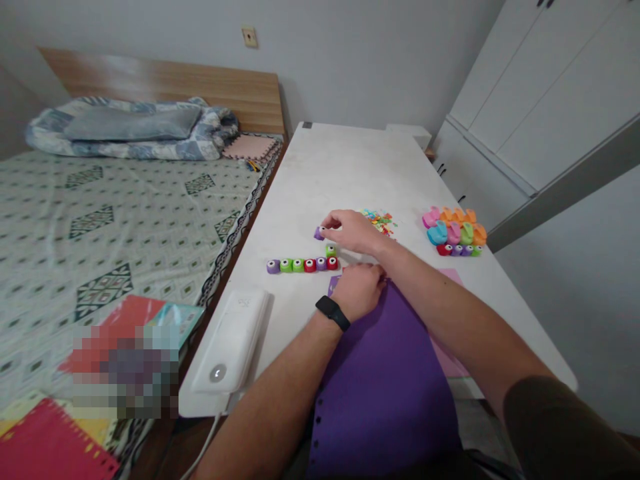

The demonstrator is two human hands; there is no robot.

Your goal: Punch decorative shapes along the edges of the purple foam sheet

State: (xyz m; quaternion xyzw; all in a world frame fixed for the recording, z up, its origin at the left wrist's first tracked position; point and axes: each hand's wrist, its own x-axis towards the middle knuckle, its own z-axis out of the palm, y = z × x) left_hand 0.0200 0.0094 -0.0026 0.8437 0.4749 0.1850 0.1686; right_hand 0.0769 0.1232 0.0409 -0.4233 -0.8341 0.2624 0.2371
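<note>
Head cam: right hand point(353, 231) pinches a purple punch point(319, 233) toward the surface's point(340, 167) left edge; left hand point(357, 291) curls over the purple sheet point(387, 373), can't tell if gripping. Probably punch-sorting; next move needs steady fingers.

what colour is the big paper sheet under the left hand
The paper sheet is plain purple, shown best in the head view.

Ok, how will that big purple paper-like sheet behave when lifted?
The purple sheet probably flexes, as its right side curves. It's likely light for its broad area, since it looks thin. The left edge might tear, given its row of dark holes.
</note>
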